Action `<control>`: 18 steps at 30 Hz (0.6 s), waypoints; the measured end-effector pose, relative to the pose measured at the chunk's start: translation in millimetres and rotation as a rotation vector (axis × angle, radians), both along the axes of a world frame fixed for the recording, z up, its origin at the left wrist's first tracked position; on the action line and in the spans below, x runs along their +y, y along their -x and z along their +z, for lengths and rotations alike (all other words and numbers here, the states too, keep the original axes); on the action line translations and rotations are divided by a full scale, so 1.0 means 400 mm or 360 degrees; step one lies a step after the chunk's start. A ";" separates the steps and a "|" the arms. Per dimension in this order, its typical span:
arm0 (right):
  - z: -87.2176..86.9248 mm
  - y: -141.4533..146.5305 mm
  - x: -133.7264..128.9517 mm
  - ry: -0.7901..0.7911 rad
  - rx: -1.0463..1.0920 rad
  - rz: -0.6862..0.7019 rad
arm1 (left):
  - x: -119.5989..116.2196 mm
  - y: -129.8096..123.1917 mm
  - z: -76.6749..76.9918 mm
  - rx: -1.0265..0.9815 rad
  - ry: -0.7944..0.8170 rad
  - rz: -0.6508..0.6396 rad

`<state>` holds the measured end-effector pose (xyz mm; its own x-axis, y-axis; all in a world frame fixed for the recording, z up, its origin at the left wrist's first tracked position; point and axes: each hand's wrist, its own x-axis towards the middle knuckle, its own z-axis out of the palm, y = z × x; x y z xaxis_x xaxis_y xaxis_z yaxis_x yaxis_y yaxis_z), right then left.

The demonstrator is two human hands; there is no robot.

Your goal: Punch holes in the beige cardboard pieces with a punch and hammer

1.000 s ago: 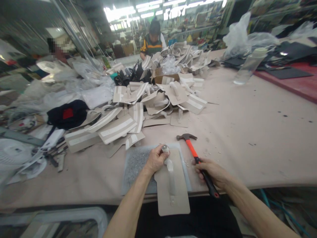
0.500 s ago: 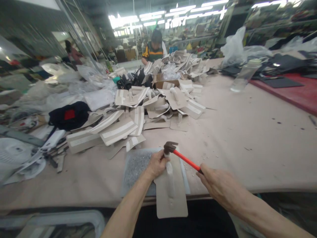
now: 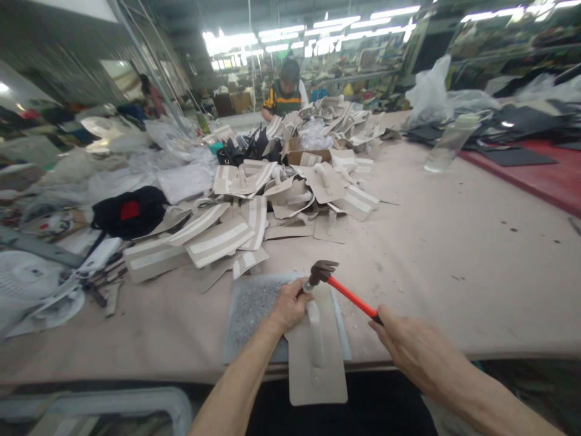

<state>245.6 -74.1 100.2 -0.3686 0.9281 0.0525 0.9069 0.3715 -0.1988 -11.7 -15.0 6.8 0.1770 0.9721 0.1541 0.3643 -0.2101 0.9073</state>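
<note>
My right hand [image 3: 399, 330] is wrapped round the dark grip of a claw hammer [image 3: 351, 295] with an orange handle. The hammer's head is just above my left hand [image 3: 293, 304]. Fingers of my left hand are closed at the top of a beige panel [image 3: 318, 384]; what they pinch there is too small to make out. A pale strap handle runs down the middle of this panel, whose lower end hangs past the table edge. Under its upper part lies a grey speckled slab [image 3: 252, 315].
Many beige panels [image 3: 220, 239] with white strips are piled ahead. A dark bag [image 3: 129, 212] and white fan [image 3: 29, 275] are at left. A clear bottle [image 3: 449, 145] stands at right near a red board [image 3: 535, 175]. A person [image 3: 285, 94] sits beyond the pile.
The hammer and my right hand have moved slightly right, with the hammer head now a little apart from my left fingers. The view has shifted slightly.
</note>
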 end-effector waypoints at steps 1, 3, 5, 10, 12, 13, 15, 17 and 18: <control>-0.013 -0.015 0.004 0.0064 -0.0099 -0.0023 | -0.001 -0.001 0.002 -0.0009 -0.0012 -0.0005; -0.025 -0.043 0.015 0.0138 -0.0217 -0.0079 | -0.003 -0.002 0.007 -0.0029 -0.0033 -0.0012; -0.037 -0.064 0.028 0.0215 -0.0277 -0.0156 | -0.005 -0.004 0.013 -0.0041 -0.0033 -0.0020; -0.111 -0.034 0.040 0.0036 -0.0262 -0.0283 | -0.010 -0.009 0.026 -0.0031 -0.0063 0.0003; -0.135 0.028 0.031 -0.0264 -0.0037 -0.0227 | -0.009 -0.010 0.028 -0.0043 -0.0066 0.0004; -0.143 0.068 0.023 -0.0326 0.0117 -0.0176 | -0.008 -0.012 0.027 -0.0059 -0.0067 0.0010; -0.148 0.148 0.007 -0.0229 0.0370 -0.0059 | -0.005 -0.016 0.024 -0.0113 -0.0065 0.0050; -0.145 0.213 -0.009 -0.0085 0.0435 0.0025 | -0.004 -0.024 0.020 -0.0238 -0.0012 0.0119; -0.139 0.235 -0.016 -0.0065 0.0423 0.0060 | -0.003 -0.029 0.019 -0.0340 0.0045 0.0176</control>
